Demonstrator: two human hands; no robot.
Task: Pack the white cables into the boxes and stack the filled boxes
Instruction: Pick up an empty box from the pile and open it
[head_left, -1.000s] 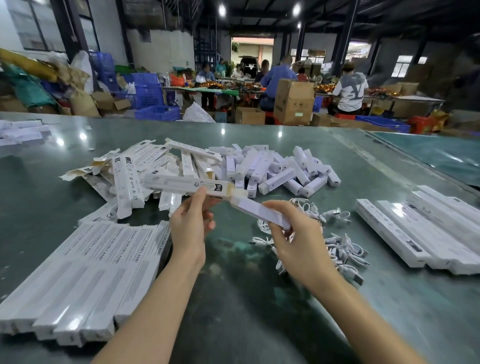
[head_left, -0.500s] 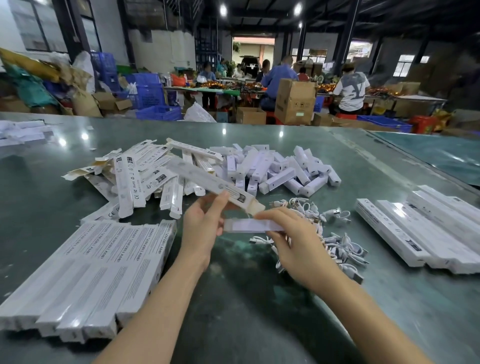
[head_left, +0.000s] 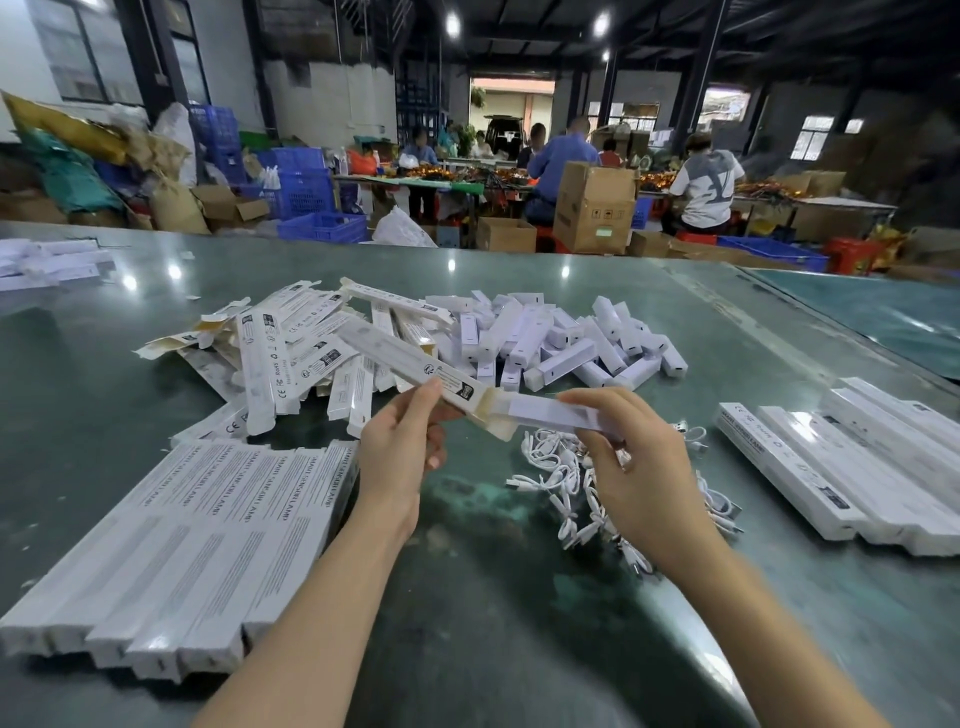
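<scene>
My left hand (head_left: 402, 457) grips a long white box (head_left: 395, 358) near its open end, with the flap hanging down. My right hand (head_left: 631, 467) holds a short white inner piece (head_left: 550, 415) whose left end sits in that open end. Coiled white cables (head_left: 561, 467) lie in a loose pile on the table below and behind my right hand. A row of long boxes (head_left: 197, 551) lies side by side at the near left. Another row of long boxes (head_left: 852, 462) lies at the right.
A heap of flat, unfilled long boxes (head_left: 291, 343) and a heap of short white inner pieces (head_left: 566, 343) lie mid-table on the green table (head_left: 498, 649). More white boxes (head_left: 47, 262) sit far left. People work at tables among cartons and blue crates in the background.
The right hand brought the short white piece up from just under the box and put its end into the open end. The left hand turned the box so its open end meets the piece.
</scene>
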